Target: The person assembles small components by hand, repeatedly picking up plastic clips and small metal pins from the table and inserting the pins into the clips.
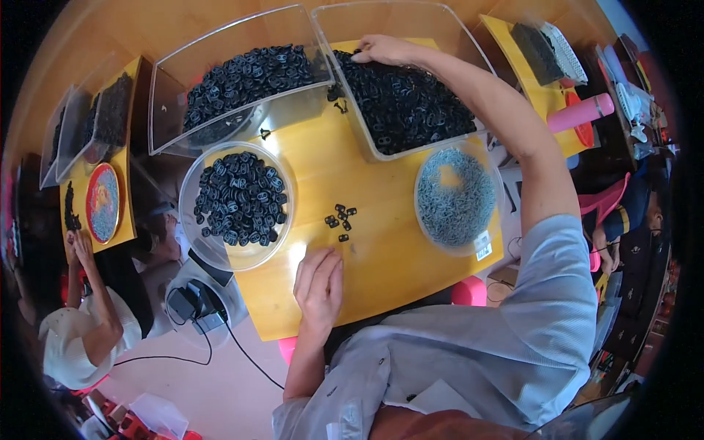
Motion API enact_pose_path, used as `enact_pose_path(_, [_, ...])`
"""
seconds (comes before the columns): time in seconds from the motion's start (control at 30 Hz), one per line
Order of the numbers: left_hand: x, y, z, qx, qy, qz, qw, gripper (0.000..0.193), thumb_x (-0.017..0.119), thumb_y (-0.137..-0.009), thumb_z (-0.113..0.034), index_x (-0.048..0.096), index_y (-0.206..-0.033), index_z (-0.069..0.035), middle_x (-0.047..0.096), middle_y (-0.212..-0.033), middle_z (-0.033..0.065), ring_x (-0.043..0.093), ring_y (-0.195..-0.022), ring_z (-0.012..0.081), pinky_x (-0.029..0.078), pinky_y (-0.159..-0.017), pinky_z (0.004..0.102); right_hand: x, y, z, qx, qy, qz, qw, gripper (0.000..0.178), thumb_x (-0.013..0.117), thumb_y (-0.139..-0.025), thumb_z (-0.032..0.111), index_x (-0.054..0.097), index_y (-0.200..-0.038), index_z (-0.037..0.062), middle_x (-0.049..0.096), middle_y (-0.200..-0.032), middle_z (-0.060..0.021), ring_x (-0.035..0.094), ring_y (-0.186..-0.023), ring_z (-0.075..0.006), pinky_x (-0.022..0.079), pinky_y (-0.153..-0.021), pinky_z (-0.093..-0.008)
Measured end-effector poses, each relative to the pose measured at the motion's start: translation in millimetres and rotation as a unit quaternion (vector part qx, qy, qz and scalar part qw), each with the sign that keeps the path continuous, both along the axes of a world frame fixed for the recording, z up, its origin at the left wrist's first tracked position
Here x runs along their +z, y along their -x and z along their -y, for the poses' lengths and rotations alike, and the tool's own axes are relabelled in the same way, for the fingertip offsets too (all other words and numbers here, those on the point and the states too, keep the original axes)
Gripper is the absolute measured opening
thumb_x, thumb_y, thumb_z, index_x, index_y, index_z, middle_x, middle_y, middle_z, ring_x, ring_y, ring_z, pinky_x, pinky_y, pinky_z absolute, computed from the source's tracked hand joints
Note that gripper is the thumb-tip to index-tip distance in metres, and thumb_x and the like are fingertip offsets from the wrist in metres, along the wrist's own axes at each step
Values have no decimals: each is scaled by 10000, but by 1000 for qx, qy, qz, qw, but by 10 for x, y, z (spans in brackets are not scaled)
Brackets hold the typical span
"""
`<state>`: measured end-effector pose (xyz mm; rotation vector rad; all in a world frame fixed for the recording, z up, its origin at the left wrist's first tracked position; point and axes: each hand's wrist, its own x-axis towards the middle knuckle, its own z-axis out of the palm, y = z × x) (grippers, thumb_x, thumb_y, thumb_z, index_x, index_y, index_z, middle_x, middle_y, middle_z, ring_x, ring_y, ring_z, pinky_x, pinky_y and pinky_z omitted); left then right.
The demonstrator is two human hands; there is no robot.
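My right hand reaches to the far left corner of the right clear bin, its fingers bent down at a heap of small black plastic pieces. Whatever those fingertips pinch is hidden. My left hand rests near the front of the yellow table, fingers curled together; I cannot make out anything in them. Just beyond it lie several small black two-holed pieces. On the left stands a round clear tub of black oval pieces; on the right, a round tub of small silvery screws.
Another clear bin of black pieces stands at the far left. A few dark bits lie between the bins and tubs. Left of the table are a black power adapter with cables and a co-worker. A pink bottle lies at the right.
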<state>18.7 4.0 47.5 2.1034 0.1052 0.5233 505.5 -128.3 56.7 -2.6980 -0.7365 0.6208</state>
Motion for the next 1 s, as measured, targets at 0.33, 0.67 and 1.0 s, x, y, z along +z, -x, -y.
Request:
enact_pose_path(0.33, [693,-1208,332,-122,-233,99,960,742,824,-755,-207,494,-1413,-111,374,-1530,203,343,-1422,380,286,-1152,514,5,483,-268,123,-103,142,977,619,590,-882,524,585,-1346,114,592,-1269,-238,541,-1217,-404,416,-1053,-472])
enact_pose_path(0.67, [396,-1507,514,-108,-307,60,944,885,779,-804,-283,315,-1520,-46,224,-1601,219,249,-1466,396,248,-1179,519,119,830,-87,247,-140,-2,959,532,576,-862,384,590,-1110,-87,555,-1190,-298,543,-1146,-428,438,-954,-466])
enact_pose_path(1.0, [535,-1430,549,-87,-300,34,949,852,771,-819,-299,338,-1503,-33,236,-1589,236,252,-1459,418,248,-1177,517,388,1466,173,236,-152,20,959,421,656,-827,307,603,-1043,-51,671,-934,-271,643,-962,-456,498,-814,-512])
